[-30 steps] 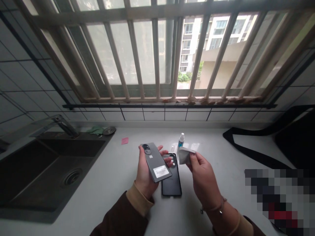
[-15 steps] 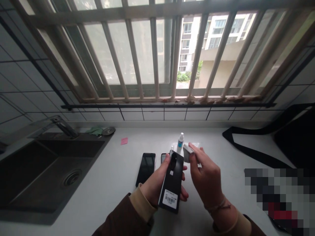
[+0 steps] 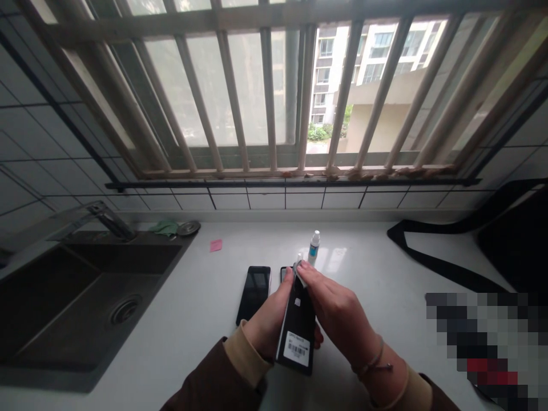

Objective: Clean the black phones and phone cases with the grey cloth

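Observation:
My left hand is wrapped around a black smartphone, back side up and tilted, with a white barcode label near its lower end. My right hand presses a small light grey cloth onto the phone's upper end, over the camera area, which is now covered. Left of my hands, a second smartphone lies on the counter with its dark screen up. Behind the held phone a dark-edged item is mostly hidden. Just beyond stands a small white bottle with a blue label.
A dark sink with a faucet takes up the left. A green cloth and a metal strainer sit at its rim. A pink note lies on the white counter. At right are a black strap and a pixelated area.
My right hand has moved left and down with the grey cloth, from beside the phone onto its camera end. My left hand still holds the phone in nearly the same place.

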Motion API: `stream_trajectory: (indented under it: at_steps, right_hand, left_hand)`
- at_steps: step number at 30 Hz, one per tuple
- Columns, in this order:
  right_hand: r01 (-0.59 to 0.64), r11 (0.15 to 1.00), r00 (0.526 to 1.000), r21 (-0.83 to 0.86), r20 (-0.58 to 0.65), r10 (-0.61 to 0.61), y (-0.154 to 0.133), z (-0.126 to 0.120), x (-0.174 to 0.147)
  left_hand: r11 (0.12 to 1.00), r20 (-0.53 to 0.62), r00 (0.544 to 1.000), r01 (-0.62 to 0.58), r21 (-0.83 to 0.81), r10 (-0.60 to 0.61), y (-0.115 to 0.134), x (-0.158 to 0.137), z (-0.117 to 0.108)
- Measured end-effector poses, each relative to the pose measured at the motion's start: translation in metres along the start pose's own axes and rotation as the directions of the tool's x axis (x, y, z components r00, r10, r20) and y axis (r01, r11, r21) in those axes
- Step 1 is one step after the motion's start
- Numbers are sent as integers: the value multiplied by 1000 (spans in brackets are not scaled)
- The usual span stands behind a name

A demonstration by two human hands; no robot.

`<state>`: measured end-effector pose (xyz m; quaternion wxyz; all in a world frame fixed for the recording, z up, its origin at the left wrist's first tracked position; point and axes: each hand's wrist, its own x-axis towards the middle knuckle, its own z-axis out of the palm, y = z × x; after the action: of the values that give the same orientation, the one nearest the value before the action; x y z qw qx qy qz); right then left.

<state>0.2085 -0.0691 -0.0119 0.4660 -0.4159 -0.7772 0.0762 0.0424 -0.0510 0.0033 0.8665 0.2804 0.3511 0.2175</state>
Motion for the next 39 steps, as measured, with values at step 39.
stream_trajectory:
  at_steps: [39]
  right_hand:
    - [-200,977,974,74,-92,206,-3,4,-2]
  left_hand:
    - [998,-28,1000,-14,-66,12,-13,9,-12]
